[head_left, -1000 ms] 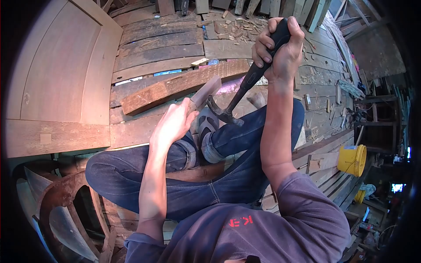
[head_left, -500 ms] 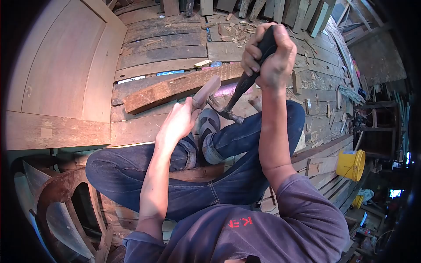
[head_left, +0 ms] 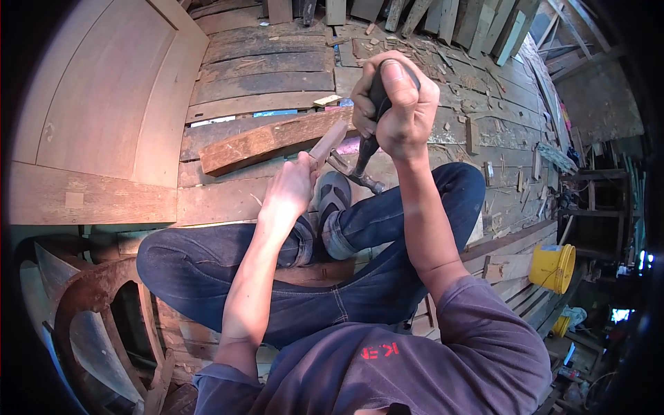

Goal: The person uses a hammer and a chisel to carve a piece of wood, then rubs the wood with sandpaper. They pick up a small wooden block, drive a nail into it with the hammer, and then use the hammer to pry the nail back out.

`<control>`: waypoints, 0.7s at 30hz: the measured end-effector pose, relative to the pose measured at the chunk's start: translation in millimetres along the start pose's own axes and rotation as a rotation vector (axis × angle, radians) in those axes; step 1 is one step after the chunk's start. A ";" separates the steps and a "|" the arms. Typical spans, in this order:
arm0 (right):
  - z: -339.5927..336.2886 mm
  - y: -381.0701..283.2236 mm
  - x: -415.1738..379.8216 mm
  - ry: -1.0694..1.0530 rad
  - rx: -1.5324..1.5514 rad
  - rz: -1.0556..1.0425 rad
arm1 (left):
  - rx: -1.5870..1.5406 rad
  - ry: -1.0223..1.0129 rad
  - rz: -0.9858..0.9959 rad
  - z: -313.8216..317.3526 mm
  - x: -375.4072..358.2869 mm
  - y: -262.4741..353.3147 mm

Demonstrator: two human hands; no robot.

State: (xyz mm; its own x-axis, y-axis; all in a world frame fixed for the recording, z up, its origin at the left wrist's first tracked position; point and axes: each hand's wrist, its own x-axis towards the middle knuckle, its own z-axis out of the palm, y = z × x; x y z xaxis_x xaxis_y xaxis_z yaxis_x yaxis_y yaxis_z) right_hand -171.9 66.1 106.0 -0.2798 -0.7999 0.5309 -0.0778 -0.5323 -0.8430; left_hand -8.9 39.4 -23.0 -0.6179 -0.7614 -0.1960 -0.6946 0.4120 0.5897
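My right hand (head_left: 395, 102) grips the black handle of a claw hammer (head_left: 361, 166), whose metal head hangs just above my shoe. My left hand (head_left: 294, 188) holds a short wooden piece (head_left: 326, 144) upright and tilted, its top end close to the hammer head. Behind both lies a thick rough wooden beam (head_left: 266, 141) on the plank floor. I sit with my legs in blue jeans (head_left: 207, 266) crossed, and a grey shoe (head_left: 333, 196) shows between my hands.
A large pale wooden panel (head_left: 90, 111) lies at the left. A curved wooden frame (head_left: 97, 311) stands at the lower left. Wood scraps litter the planks at the back. A yellow bucket (head_left: 553, 266) sits at the right among stacked boards.
My right hand has swung the hammer handle leftward and toward me, so the handle stands steeper. The left hand with the wooden piece has stayed almost in place.
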 end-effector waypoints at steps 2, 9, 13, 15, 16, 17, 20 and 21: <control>3.1 2.6 -1.0 -0.023 -0.017 -0.006 | 0.001 0.001 -0.018 -0.3 -0.2 -1.3; -18.1 14.7 14.1 0.145 0.215 0.102 | -0.069 0.033 0.052 -15.6 4.5 -14.8; -47.8 11.7 24.6 0.229 0.286 0.203 | -0.055 0.017 0.146 -26.0 3.6 -16.4; -59.8 8.7 25.9 0.275 0.273 0.245 | -0.046 -0.013 0.168 -31.5 2.1 -11.9; -65.4 6.3 26.7 0.289 0.256 0.246 | -0.042 -0.024 0.174 -32.3 1.8 -9.4; -70.9 4.1 26.8 0.303 0.239 0.248 | -0.039 -0.036 0.180 -32.3 1.5 -7.4; -85.6 -0.2 26.8 0.245 0.326 0.250 | -0.071 -0.041 0.180 -30.4 1.1 -3.4; -85.4 -1.4 26.9 0.245 0.310 0.253 | -0.072 -0.058 0.173 -29.8 1.6 -1.8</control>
State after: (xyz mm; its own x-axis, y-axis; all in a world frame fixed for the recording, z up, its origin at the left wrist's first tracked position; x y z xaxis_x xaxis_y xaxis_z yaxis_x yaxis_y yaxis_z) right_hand -261.1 69.0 114.0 -0.4737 -0.8459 0.2449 0.3012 -0.4169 -0.8576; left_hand 2.4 22.5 -1.0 -0.7477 -0.6512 -0.1299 -0.5490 0.4961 0.6727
